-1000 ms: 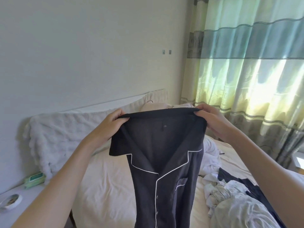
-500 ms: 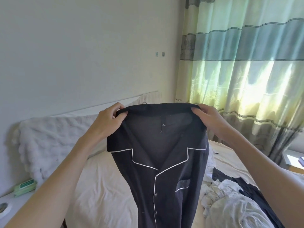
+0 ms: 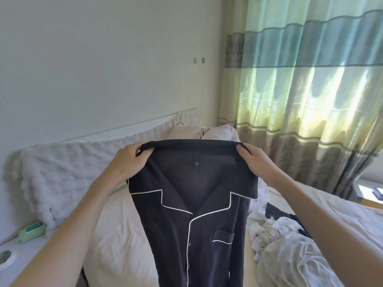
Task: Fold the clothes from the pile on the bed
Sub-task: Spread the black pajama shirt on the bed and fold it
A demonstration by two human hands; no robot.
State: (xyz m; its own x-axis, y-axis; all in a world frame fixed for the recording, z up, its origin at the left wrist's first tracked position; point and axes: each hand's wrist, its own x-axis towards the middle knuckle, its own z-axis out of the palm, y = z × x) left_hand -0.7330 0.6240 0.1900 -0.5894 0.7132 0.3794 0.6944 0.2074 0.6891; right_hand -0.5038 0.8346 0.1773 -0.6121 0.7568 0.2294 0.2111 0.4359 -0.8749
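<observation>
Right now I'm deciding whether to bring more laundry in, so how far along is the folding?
No folded stack is visible. In hand: the black pyjama shirt with white piping hangs unfolded in the air, the left hand and right hand pinching its shoulders. Left: that shirt, plus the crumpled pile of white and dark clothes on the white-sheeted bed.

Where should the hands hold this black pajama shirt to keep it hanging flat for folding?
At the two shoulder corners of the black pajama shirt, coming in from either side, as the left hand and right hand pinch it now. The top edge runs taut between them and the buttoned front hangs straight down.
</observation>
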